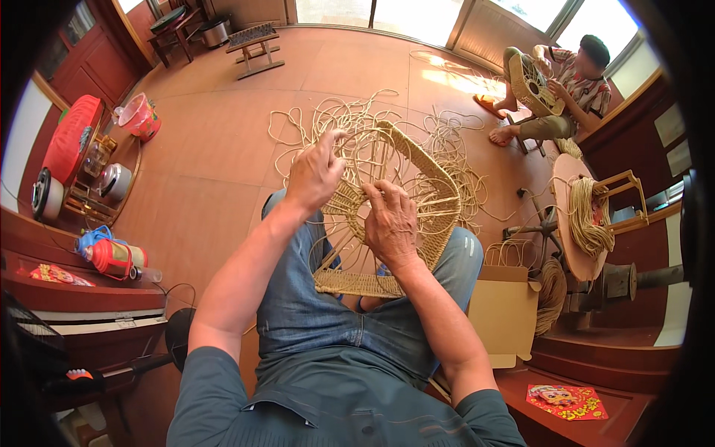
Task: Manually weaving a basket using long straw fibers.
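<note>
A half-woven straw-coloured seat or panel (448,200) rests across my lap between my knees. Its rim is tightly wrapped, and strands radiate inward from the rim. Raised over its left side, my left hand (316,173) is closed in a pinch on a thin cord that loops over the weave. My right hand (392,225) lies over the middle, fingers bent and pressed together on the gathered strands. Exactly which strand sits under its fingertips is hidden. Long loose cord (454,153) spreads in tangled loops on the floor beyond the panel.
At the far right a seated person (588,82) holds a similar woven frame (535,86). A cord coil (590,216) hangs over a round stool-like board (566,175). Beside my right leg stands a cardboard box (503,305). Left are a pink bucket (139,118) and thermos flasks (112,255).
</note>
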